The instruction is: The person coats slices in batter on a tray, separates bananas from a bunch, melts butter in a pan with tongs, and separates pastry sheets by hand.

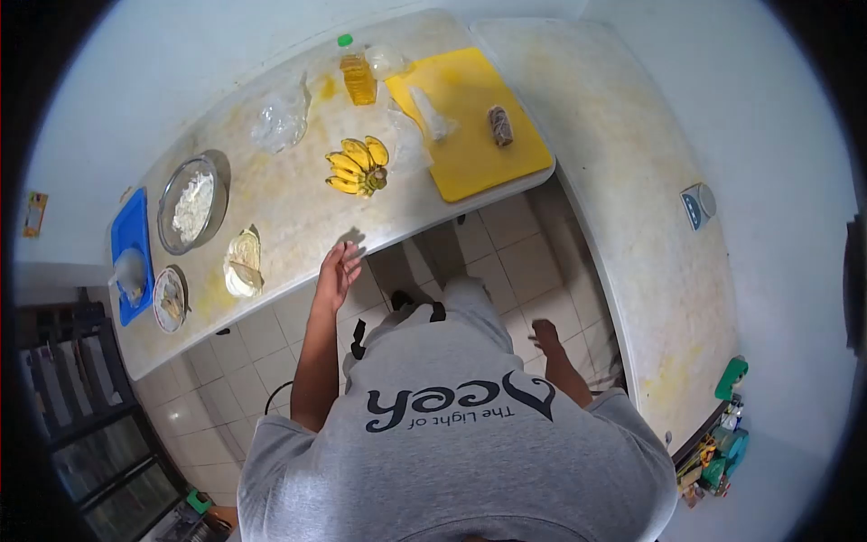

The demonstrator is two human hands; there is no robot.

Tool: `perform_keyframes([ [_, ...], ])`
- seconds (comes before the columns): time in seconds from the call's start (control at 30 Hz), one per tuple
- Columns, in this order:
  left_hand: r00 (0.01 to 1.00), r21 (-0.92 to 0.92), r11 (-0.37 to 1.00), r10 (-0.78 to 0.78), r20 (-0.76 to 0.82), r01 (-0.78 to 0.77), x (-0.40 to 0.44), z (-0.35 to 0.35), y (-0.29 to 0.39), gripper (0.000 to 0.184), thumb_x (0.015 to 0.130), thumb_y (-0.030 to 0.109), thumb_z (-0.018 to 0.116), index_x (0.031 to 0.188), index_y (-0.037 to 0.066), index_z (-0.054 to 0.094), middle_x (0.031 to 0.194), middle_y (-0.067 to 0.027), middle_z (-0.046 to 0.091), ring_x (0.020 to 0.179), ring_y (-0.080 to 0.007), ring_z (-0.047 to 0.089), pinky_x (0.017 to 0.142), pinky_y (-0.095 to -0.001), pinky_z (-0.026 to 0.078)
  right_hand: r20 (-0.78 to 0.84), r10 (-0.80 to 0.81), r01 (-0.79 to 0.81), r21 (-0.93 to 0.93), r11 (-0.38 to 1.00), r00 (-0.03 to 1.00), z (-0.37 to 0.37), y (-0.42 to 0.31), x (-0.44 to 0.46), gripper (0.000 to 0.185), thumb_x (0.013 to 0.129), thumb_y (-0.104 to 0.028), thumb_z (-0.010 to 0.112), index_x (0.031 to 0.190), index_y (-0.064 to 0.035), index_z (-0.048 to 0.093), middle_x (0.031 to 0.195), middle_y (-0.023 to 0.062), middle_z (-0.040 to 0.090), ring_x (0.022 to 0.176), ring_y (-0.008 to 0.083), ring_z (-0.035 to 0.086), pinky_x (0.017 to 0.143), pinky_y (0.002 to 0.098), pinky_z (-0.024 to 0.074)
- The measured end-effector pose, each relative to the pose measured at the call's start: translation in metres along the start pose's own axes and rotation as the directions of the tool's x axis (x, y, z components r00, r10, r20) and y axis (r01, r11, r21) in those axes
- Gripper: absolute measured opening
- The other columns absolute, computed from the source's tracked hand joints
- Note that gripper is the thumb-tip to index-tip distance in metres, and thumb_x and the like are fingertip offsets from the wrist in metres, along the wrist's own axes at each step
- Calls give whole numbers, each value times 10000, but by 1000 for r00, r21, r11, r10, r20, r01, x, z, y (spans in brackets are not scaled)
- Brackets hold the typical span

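My left hand (pixel 340 271) is at the front edge of the table, palm partly turned up, fingers stretched out and holding nothing. Beyond it on the table lies a bunch of yellow bananas (pixel 358 166), apart from the fingers. To its left is a pale, cut piece that looks like cabbage (pixel 242 264). My right hand (pixel 545 336) hangs low over the tiled floor, beside my grey shirt. Its fingers are loosely bent and slightly apart, and no object shows in them.
A yellow cutting board (pixel 470 172) carries a wrapped brown block (pixel 500 126). Behind stand an oil bottle (pixel 359 83) and a plastic bag (pixel 282 119). At left are a bowl (pixel 219 203) of white stuff, a smaller bowl (pixel 183 305) and a blue tray (pixel 137 210). A scale (pixel 697 206) sits right.
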State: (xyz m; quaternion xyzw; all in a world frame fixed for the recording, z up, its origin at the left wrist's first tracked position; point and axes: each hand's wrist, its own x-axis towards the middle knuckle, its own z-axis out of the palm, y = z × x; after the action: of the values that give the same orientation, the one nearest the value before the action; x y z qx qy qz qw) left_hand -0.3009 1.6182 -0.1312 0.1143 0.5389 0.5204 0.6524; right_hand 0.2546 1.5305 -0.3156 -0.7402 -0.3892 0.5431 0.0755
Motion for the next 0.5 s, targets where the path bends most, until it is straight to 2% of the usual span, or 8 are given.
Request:
perform_keyframes([
  [0.03,998,-41,999,-13,66,16,8,2,9,353,875,397,530,1128,152,515,1152,14,544,955,-147,472,821,-320,400,-145,-69,102,231,968,987,14,-36,-14,236,856,-144,541,1082,-77,564,942,60,611,723,175,643,554,313,462],
  [0.13,992,-72,993,-88,91,94,29,18,24,361,881,418,508,1121,149,519,1130,14,557,930,-150,489,854,-349,378,-140,25,31,385,923,990,32,-134,-36,299,887,-129,509,1179,-68,489,1136,42,545,803,157,625,660,280,482],
  [0.2,989,-66,991,-109,97,115,38,29,25,365,880,430,495,1115,152,523,1114,22,563,908,-146,497,877,-365,357,-235,-125,214,408,888,964,40,-170,-31,300,883,-122,516,1178,-74,493,1137,41,551,808,162,626,669,282,479],
  [0.33,987,-171,977,-112,114,131,59,34,29,346,883,404,489,1122,156,530,1095,10,579,911,-152,521,865,-361,379,-397,-344,485,344,804,851,33,-234,-5,263,878,-140,549,1131,-71,523,1024,59,585,707,137,614,596,263,472],
  [0.43,990,-258,957,-119,77,135,58,30,28,311,891,375,480,1099,155,553,1072,5,596,887,-160,550,836,-360,414,-409,-573,663,116,740,710,13,-299,19,243,863,-128,575,1090,-47,543,999,62,585,677,138,603,599,260,477],
  [0.5,992,-308,943,-114,47,123,60,19,26,286,896,356,476,1072,151,573,1053,4,608,866,-163,567,810,-358,439,-370,-730,785,-2,619,574,7,-346,43,222,849,-116,588,1059,-49,563,977,73,586,701,150,596,600,260,480],
])
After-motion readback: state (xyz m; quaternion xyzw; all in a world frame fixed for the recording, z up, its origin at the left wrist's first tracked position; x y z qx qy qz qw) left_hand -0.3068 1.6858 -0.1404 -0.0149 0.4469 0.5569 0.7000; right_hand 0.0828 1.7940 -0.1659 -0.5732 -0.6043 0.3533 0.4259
